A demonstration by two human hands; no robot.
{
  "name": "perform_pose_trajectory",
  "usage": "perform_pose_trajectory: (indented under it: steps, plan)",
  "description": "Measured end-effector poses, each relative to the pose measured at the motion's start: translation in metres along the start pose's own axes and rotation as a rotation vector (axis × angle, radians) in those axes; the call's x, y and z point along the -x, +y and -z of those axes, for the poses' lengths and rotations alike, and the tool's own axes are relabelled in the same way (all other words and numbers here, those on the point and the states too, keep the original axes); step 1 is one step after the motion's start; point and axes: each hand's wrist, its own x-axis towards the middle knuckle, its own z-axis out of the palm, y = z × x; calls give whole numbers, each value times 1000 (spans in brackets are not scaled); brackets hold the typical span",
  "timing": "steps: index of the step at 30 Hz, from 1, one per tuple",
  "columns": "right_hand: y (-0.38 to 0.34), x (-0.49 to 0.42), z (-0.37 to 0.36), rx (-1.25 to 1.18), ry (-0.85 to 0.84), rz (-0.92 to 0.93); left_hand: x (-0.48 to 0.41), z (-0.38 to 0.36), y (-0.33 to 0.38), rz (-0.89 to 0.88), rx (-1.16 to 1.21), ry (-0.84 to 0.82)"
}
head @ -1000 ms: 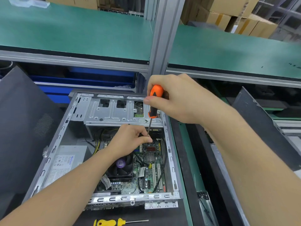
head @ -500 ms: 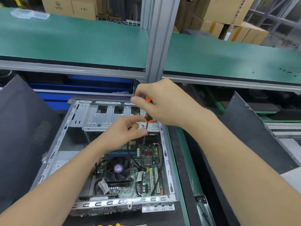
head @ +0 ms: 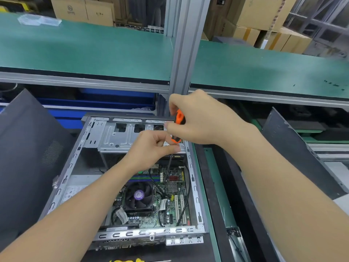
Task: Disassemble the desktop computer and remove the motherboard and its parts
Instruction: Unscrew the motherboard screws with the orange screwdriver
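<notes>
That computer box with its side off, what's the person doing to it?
A person is taking apart the open grey metal computer case. Their right hand grips the orange-and-black screwdriver by its handle, and the left hand seems to pinch its thin shaft to steady it. The tip points down at the green motherboard, near its far edge. The board and its black cooling fan sit inside the case, not yet taken out.

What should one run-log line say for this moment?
right hand: grips orange screwdriver handle | left hand: pinches its shaft | tip: down inside open case, at motherboard, contact unclear | motherboard: not yet removed
</notes>
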Motion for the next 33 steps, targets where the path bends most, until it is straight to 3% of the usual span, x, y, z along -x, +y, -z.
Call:
perform_pose_trajectory:
  steps: [3,5,10,17,23,27,33]
  plan:
    - [-4,-1,1,177,107,-84,-2,-5,-4,15,20,59]
    - [-8,-2,4,143,126,-153,-3,-10,-6,20,52,75]
    - [-10,-7,7,-8,-73,-124,-5,-12,-6,27,98,68]
    - [-7,-3,22,-79,-297,17,-3,12,0,-10,25,-147]
    - [-7,-2,5,-98,-131,49,-2,13,4,-24,-68,-289]
    - [-7,-1,-6,-59,5,17,-1,10,-6,-69,-185,-157]
    - [-16,1,-9,108,163,-131,3,-3,-18,-34,-135,29]
